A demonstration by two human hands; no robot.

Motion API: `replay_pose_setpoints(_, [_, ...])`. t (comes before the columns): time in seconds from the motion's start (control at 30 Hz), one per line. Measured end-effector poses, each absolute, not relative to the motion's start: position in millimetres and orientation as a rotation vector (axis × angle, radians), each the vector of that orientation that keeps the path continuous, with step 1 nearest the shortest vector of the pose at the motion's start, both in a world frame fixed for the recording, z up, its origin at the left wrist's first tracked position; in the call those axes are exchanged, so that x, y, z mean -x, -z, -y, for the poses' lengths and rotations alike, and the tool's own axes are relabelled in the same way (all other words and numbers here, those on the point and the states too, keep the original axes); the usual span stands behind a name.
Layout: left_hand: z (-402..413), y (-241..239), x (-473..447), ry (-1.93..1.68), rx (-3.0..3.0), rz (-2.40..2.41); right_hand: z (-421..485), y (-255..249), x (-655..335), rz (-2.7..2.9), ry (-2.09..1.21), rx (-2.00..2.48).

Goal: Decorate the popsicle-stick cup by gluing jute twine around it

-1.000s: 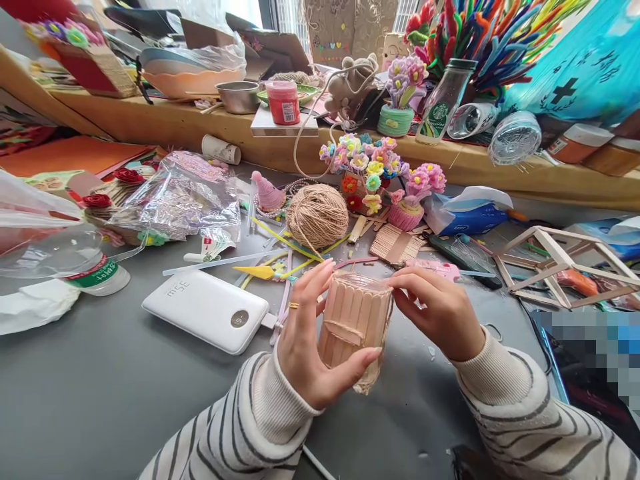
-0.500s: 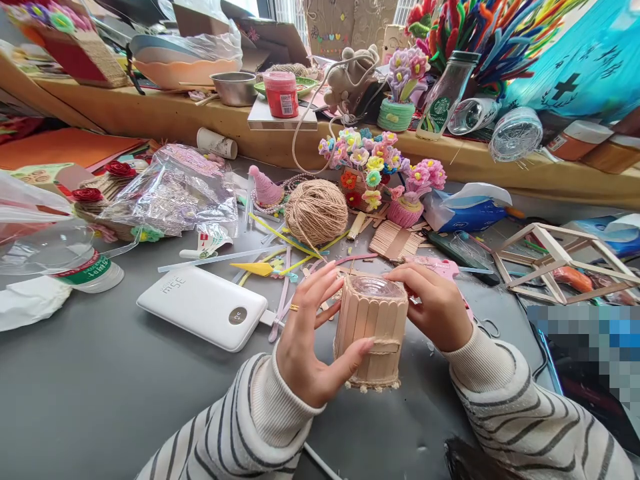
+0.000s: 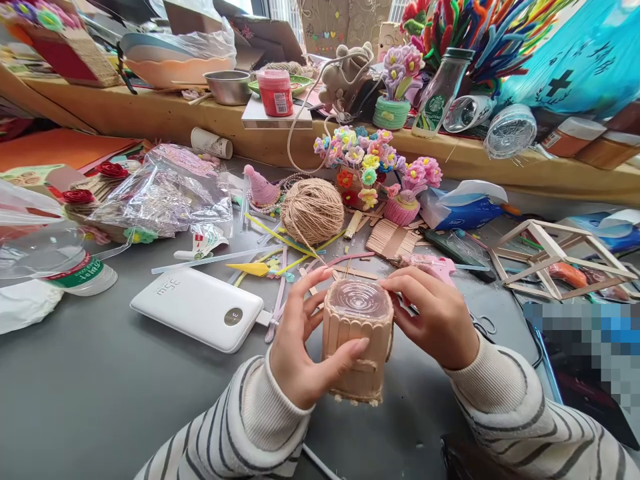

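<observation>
A clear plastic cup clad in wooden craft sticks (image 3: 357, 347) stands upside down on the grey table (image 3: 100, 393), its ribbed clear bottom facing up and a band of twine round its middle. My left hand (image 3: 300, 347) wraps round its left side, thumb across the front. My right hand (image 3: 435, 317) grips its right rim, fingers curled over the top edge. A strand from the ball of jute twine (image 3: 313, 211) runs down toward the cup.
A white power bank (image 3: 197, 308) lies to the left. Loose craft sticks (image 3: 393, 239), pipe-cleaner flower pots (image 3: 373, 170), a pink glue gun (image 3: 435, 267), a stick-frame box (image 3: 547, 257) and plastic bags (image 3: 165, 193) crowd the far table. A wooden shelf (image 3: 175, 117) holds bowls and bottles.
The stick-clad cup went from tilted and lifted to standing upside down on the table, then turned slightly between my hands. Both hands stayed on it.
</observation>
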State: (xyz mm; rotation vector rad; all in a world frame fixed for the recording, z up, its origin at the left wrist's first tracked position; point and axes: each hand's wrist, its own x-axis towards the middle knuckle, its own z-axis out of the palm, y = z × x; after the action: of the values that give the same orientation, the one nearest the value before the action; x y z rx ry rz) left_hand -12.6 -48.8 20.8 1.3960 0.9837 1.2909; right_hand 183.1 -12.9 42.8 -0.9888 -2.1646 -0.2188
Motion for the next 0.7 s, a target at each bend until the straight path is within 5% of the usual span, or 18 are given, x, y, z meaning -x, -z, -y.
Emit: replay_pose_setpoints(0.7, [30,-23,25,-1.038,-1.355,-0.825,29,-64,-179,2.270,0.380,1.046])
